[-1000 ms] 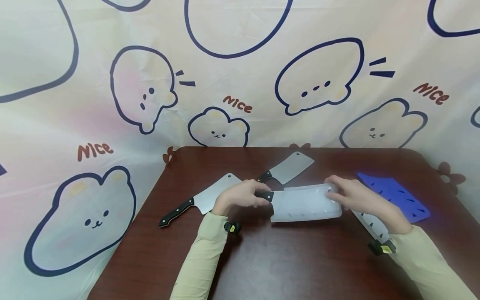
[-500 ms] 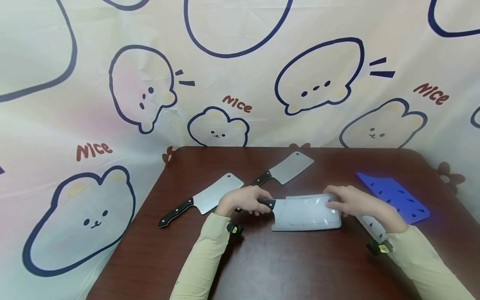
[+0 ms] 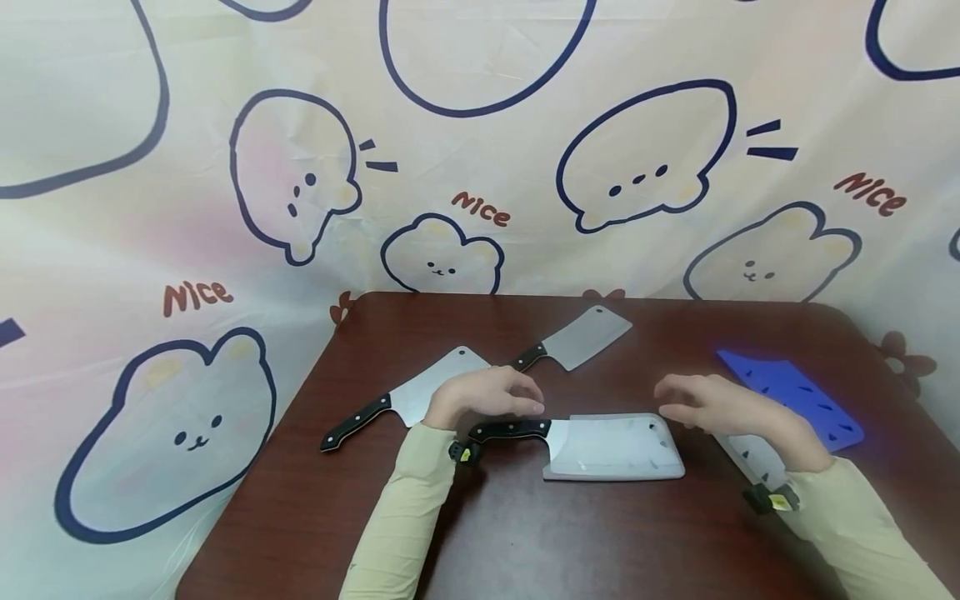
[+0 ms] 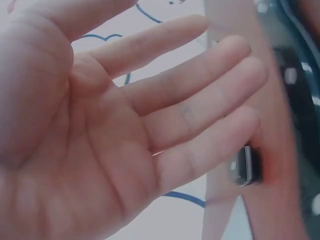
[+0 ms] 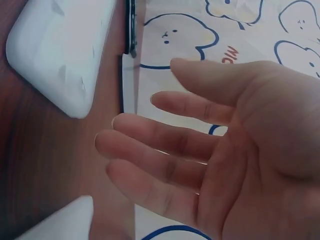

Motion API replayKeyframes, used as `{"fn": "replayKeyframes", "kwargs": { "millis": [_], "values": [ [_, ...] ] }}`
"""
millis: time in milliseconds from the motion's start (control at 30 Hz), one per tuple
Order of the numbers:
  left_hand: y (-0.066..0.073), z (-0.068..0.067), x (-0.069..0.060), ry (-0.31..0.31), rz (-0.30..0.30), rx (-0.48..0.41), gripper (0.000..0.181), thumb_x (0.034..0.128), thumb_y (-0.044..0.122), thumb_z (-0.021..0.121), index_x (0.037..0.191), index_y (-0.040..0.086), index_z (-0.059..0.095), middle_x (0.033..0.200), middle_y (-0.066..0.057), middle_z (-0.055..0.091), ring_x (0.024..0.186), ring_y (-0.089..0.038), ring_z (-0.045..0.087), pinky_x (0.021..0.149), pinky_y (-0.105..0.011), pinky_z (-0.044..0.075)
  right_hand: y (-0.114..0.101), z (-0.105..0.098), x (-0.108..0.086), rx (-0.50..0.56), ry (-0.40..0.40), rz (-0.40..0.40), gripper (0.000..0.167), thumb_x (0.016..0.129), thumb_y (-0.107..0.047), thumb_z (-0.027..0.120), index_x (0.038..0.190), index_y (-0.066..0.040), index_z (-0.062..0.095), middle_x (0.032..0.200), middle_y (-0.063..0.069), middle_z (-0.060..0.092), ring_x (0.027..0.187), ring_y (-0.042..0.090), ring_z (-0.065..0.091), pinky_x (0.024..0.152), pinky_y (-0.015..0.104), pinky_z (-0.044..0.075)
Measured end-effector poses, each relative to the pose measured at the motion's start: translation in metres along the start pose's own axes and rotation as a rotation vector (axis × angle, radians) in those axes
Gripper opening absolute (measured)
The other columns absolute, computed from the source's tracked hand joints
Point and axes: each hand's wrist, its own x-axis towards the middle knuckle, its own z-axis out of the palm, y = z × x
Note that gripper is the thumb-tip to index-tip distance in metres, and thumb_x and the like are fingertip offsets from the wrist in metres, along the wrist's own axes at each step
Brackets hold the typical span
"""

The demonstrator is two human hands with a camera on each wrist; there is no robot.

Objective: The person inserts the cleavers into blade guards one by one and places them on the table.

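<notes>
Cleaver (image 3: 542, 428), a white cover (image 3: 615, 452) over its blade, lies mid-table, long axis running roughly parallel to the table's (image 3: 577, 542) far edge, handle (image 3: 502, 430) toward the left edge. Left hand (image 3: 489, 392), loosely spread and holding nothing, is nearer that handle; right hand (image 3: 708, 402), equally loose and bare, hovers near the covered end, so regripping the handle would likely suit the left
</notes>
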Motion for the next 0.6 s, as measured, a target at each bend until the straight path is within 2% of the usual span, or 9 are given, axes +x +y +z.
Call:
{"fn": "replayKeyframes", "kwargs": {
  "millis": [133,233,433,600],
  "values": [
    [-0.001,-0.006,-0.002,0.022,0.006,-0.058,0.036,0.0976,0.039,0.056,0.124,0.016,0.067,0.111,-0.002,0.07,0.094,-0.018,0.067,0.084,-0.03,0.051,0.003,-0.003,-0.011,-0.017,0.017,0.0,0.039,0.095,-0.034,0.064,0.123,-0.007,0.059,0.104,0.004,0.067,0.081,0.012,0.062,0.062,0.023,0.052],
    [-0.001,-0.01,-0.002,0.059,-0.009,-0.098,0.037,0.0979,0.04,0.056,0.123,0.015,0.066,0.109,-0.005,0.071,0.094,-0.022,0.068,0.081,-0.03,0.052,0.006,-0.004,-0.02,-0.042,0.038,0.006,0.037,0.094,-0.033,0.064,0.122,-0.008,0.06,0.105,0.003,0.066,0.084,0.012,0.062,0.064,0.022,0.052],
    [-0.002,-0.015,0.003,0.202,-0.023,-0.114,0.031,0.0997,0.035,0.055,0.118,0.013,0.068,0.098,-0.003,0.072,0.088,-0.019,0.069,0.076,-0.029,0.054,0.012,-0.008,-0.034,-0.066,0.076,0.01,0.036,0.095,-0.037,0.062,0.12,-0.01,0.061,0.101,0.0,0.067,0.08,0.009,0.061,0.063,0.024,0.051],
    [-0.006,-0.017,0.01,0.328,-0.065,-0.124,0.025,0.0999,0.03,0.055,0.114,0.014,0.069,0.094,-0.003,0.071,0.082,-0.015,0.066,0.069,-0.029,0.054,0.022,-0.01,-0.041,-0.131,0.124,0.006,0.035,0.096,-0.034,0.062,0.119,-0.008,0.062,0.104,0.002,0.069,0.083,0.009,0.064,0.064,0.024,0.052]
  ]
}}
